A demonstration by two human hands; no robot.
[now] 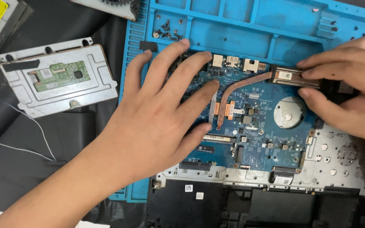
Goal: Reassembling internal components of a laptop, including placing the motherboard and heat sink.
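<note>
The left hand (157,114) lies spread flat on the blue circuit board (258,139), fingertips near the copper heat pipe (239,86). At the right, the right hand (351,80) pinches the heat sink (286,77) — a touchpad plate (58,78) lies far left on black cloth.

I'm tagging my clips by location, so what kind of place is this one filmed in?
Most likely an electronics repair bench. A blue motherboard lies exposed in an opened laptop, resting on a blue repair mat whose tray holds loose screws; a removed touchpad assembly sits alongside.
</note>
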